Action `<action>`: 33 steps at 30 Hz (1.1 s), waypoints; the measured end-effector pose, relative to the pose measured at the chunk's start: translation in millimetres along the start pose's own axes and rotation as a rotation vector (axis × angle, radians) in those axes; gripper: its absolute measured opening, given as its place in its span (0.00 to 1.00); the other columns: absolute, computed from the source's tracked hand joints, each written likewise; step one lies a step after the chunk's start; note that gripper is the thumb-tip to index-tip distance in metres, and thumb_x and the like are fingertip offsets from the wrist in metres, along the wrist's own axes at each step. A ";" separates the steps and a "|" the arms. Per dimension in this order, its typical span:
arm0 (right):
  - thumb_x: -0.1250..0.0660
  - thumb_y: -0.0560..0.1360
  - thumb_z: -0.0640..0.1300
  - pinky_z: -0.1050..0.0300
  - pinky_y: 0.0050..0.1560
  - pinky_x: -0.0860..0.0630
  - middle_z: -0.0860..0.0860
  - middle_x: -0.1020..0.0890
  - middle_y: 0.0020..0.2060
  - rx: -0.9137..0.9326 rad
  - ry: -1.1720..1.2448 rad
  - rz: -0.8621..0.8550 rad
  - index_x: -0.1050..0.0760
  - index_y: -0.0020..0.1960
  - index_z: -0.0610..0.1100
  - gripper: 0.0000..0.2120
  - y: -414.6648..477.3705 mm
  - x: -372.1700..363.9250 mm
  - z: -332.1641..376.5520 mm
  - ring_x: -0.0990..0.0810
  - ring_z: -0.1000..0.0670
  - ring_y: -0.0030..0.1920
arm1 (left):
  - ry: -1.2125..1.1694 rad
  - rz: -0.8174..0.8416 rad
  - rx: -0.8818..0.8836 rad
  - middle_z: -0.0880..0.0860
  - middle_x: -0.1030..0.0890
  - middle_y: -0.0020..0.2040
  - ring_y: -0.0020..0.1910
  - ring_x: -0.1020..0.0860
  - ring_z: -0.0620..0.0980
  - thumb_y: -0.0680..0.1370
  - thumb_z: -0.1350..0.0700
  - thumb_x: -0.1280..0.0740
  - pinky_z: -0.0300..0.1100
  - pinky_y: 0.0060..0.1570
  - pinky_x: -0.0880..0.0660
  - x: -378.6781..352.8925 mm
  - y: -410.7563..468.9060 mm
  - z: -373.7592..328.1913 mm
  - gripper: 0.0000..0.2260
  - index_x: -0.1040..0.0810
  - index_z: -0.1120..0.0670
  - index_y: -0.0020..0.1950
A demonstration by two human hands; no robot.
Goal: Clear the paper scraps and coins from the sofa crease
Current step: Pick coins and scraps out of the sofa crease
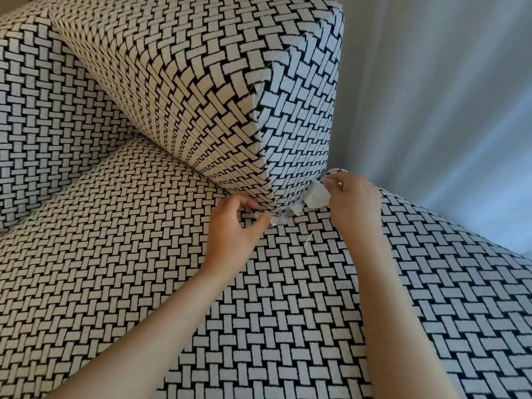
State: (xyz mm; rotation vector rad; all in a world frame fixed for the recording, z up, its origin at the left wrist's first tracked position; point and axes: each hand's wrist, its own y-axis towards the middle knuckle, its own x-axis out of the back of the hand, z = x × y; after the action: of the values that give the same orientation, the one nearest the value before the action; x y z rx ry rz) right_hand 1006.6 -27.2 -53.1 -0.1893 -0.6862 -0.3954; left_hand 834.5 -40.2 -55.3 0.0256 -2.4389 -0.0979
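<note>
Cushion (187,96) stands on the seat (115,240). Left hand (234,228) curls at its bottom corner; I cannot tell whether it grips anything. Scraps (295,209) lie wedged between cushion and seat there. Right hand (352,203) pinches the big scrap (316,197).

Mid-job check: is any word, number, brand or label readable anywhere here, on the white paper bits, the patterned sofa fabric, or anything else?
None can be read.
The crumpled white paper scrap pinched by the right hand shows no print on its visible side.
The smaller white scraps in the crease, next to the left hand, look blank too.
The black-and-cream basket-weave sofa cushion has only its woven pattern, with no tag or label in view.
</note>
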 end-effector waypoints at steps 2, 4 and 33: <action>0.43 0.79 0.42 0.56 0.44 0.34 0.43 0.19 0.51 0.011 -0.097 0.031 0.23 0.57 0.40 0.12 -0.6 -0.7 -1.8 0.24 0.43 0.51 | 0.151 0.053 0.068 0.48 0.28 0.50 0.54 0.32 0.46 0.70 0.50 0.28 0.35 0.50 0.37 0.5 1.8 3.1 0.15 0.31 0.52 0.47; 0.41 0.79 0.47 0.55 0.45 0.33 0.43 0.20 0.53 0.002 -0.172 0.079 0.28 0.62 0.42 0.15 -2.8 -2.8 -1.9 0.24 0.43 0.53 | 0.324 0.087 0.037 0.48 0.31 0.49 0.55 0.33 0.48 0.68 0.46 0.27 0.38 0.51 0.38 1.8 1.3 3.6 0.20 0.34 0.53 0.48; 0.29 0.63 0.55 0.62 0.31 0.33 0.51 0.23 0.32 0.060 -0.507 0.389 0.24 0.42 0.43 0.16 20.2 -27.8 19.6 0.23 0.49 0.37 | 0.327 0.160 -0.118 0.52 0.24 0.47 0.47 0.25 0.51 0.70 0.40 0.31 0.43 0.42 0.27 -10.9 16.3 16.6 0.25 0.34 0.57 0.54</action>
State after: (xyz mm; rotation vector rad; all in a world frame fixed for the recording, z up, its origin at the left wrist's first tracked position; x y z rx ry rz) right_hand 984.0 5.1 -57.0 -0.3649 -1.1327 0.0549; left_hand 832.3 -22.5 -73.7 -0.1911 -2.0961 -0.1530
